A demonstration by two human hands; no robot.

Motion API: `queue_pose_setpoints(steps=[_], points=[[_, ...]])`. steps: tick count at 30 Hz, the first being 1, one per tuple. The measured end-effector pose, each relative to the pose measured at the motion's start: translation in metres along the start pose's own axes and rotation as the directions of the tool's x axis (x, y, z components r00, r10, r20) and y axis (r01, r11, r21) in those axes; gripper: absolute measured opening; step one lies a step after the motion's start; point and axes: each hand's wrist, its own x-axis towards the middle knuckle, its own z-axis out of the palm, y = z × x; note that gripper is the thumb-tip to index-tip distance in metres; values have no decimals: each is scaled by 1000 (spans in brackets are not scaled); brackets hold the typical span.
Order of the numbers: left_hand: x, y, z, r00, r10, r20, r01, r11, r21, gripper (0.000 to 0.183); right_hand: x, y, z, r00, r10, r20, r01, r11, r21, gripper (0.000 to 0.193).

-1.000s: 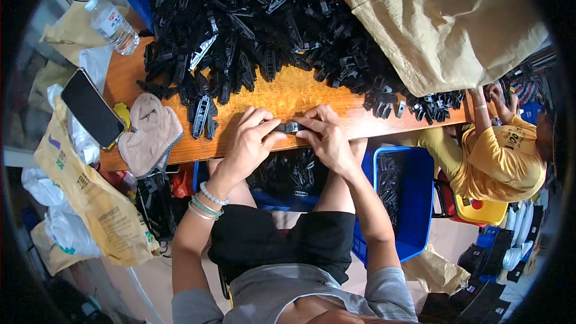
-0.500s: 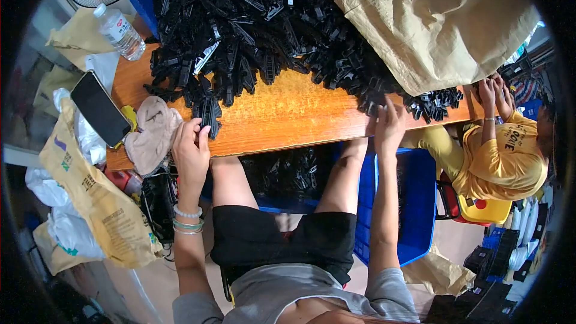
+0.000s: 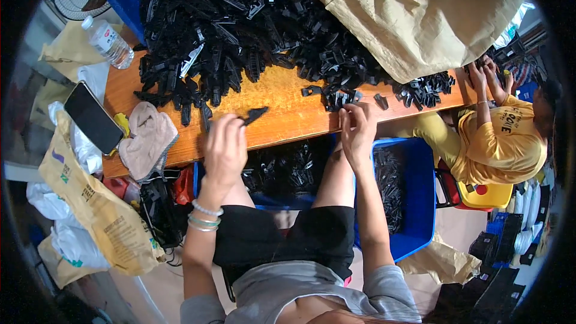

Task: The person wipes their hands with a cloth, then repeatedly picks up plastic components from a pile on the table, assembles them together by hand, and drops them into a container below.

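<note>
Hands at work over a wooden bench: your left hand (image 3: pixel 225 144), at centre frame, pinches a long black plastic part (image 3: pixel 254 114) by one end, its pointed tip angled toward the upper right, lifted clear of the orange-brown tabletop (image 3: pixel 288 114) as though for a closer look. Your right hand (image 3: pixel 358 129), just right of centre, curls its fingers at the table's near edge beside a few loose small black clips (image 3: pixel 339 99); whether it has one pinched cannot be told from this angle. A deep heap of black moulded parts (image 3: pixel 240 18), ribbed and matte, fills the upper middle of the frame, within easy reach of both hands. A stiff tan woven sack (image 3: pixel 420 12) slumps at upper right. Below the table edge, a blue bin (image 3: pixel 420 204) sits beside your knees, dark pieces lying in it. At left lie a soft beige cloth (image 3: pixel 147 138), a dark phone (image 3: pixel 93 117) and a clear water bottle (image 3: pixel 108 42). At far right, a person in a yellow shirt (image 3: pixel 504 144) handles similar parts.
</note>
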Motion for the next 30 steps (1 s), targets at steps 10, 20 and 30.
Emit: queue_pose_setpoints(steps=[10,20,30], points=[[-1,31,18,975,-2,222,37,988,-152,20,11,-4,8,996,86,-18,-87,971,-221,21],[34,12,20,925,125,360,-30,966,-258,29,8,20,3,978,14,-207,-52,982,-183,15],[30,13,37,940,-68,334,222,867,-445,22,-7,-51,7,734,356,578,-678,423,601,19]])
